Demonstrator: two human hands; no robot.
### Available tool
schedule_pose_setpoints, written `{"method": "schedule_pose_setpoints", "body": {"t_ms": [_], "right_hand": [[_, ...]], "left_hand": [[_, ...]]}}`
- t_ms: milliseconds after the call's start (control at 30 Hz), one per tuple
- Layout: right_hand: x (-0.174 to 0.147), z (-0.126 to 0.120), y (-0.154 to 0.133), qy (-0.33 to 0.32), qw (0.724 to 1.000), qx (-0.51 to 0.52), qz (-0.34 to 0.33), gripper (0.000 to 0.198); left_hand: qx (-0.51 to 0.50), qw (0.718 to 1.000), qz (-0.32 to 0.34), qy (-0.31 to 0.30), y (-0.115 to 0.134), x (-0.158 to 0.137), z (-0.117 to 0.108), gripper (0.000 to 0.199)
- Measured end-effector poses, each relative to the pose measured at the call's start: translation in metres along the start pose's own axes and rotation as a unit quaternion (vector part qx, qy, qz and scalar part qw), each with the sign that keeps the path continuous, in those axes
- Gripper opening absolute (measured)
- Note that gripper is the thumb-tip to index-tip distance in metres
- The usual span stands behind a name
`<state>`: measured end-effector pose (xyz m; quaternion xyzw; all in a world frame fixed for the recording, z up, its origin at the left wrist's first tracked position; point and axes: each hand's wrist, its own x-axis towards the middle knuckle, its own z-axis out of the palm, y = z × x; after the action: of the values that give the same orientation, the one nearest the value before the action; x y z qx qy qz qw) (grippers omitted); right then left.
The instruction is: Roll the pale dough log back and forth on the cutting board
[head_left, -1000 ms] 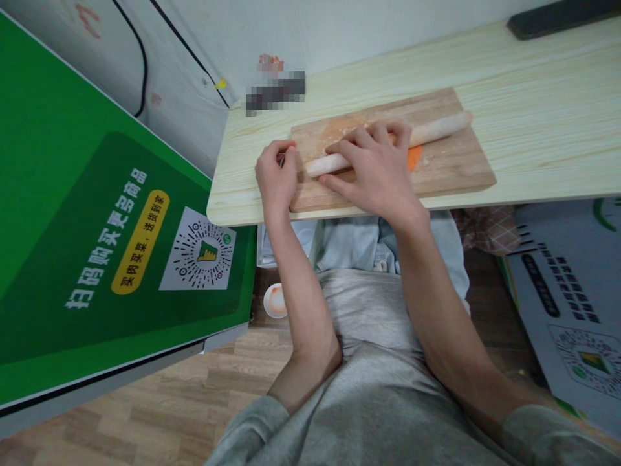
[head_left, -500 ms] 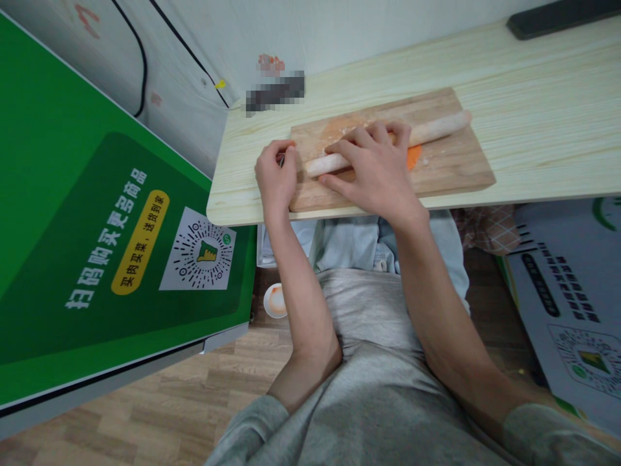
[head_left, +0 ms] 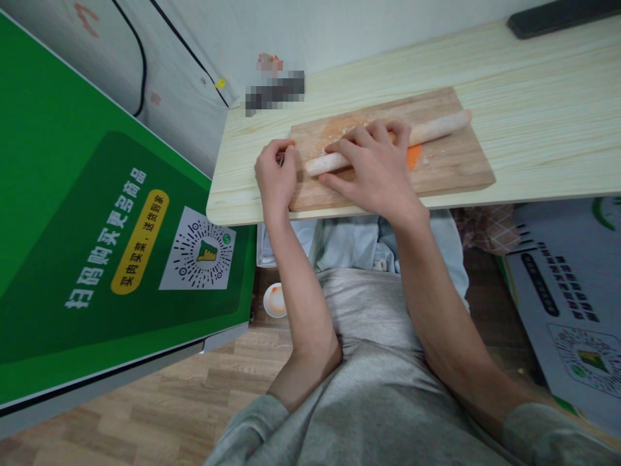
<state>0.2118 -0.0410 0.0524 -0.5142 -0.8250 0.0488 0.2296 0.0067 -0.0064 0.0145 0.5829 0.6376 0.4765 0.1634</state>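
Note:
A long, pale rolling pin (head_left: 439, 127), dusted with white, lies slantwise across a wooden board (head_left: 466, 169). My right hand (head_left: 376, 165) rests over the pin's left half, with the fingers curved across it and the thumb on the near side. Just right of that hand a flat orange piece (head_left: 414, 156), like dough, shows from under the pin; the palm covers the rest. At the board's left edge my left hand (head_left: 277, 171) is closed, fingertips pinched by the pin's left end. A small dark spot shows between its fingers, but what they hold is hidden.
The board lies on a light wood-grain table (head_left: 543, 129) against a wall. A black object (head_left: 563, 18) lies at the back right. On the left stands a green panel (head_left: 43, 194) with a printed code. Below the table are a white bowl (head_left: 275, 301) and a patterned cloth (head_left: 495, 230).

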Motion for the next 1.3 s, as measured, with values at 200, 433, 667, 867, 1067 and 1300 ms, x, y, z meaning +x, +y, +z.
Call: {"method": "schedule_pose_setpoints", "body": {"t_ms": [200,433,667,867,1067,1300], "right_hand": [[0.0,-0.0011,-0.0012,-0.011,1.0,0.006,0.003,0.06],[0.0003,-0.0003,-0.0003,0.0,1.0,-0.01,-0.003,0.06],[-0.0001,-0.0005,-0.0009,0.004,1.0,-0.01,-0.002,0.063],[-0.0001,0.0001,-0.0005,0.006,1.0,-0.012,-0.001,0.059],[-0.0003,-0.0003,-0.0002,0.0,1.0,-0.006,0.0,0.061],[0.0,0.0012,-0.0003,0.007,1.0,0.002,-0.003,0.061]], "left_hand": [[0.005,1.0,-0.004,-0.005,0.0008,-0.0006,-0.0009,0.016],[0.003,1.0,-0.009,-0.006,0.0005,0.0003,-0.0005,0.016],[0.004,1.0,-0.005,-0.003,0.0006,0.0002,-0.0005,0.017],[0.013,1.0,-0.001,-0.005,0.0004,0.0005,-0.0008,0.017],[0.016,1.0,0.002,-0.002,-0.0003,0.0002,-0.0004,0.016],[0.012,1.0,0.003,-0.004,-0.0006,0.0001,-0.0009,0.016]]}}
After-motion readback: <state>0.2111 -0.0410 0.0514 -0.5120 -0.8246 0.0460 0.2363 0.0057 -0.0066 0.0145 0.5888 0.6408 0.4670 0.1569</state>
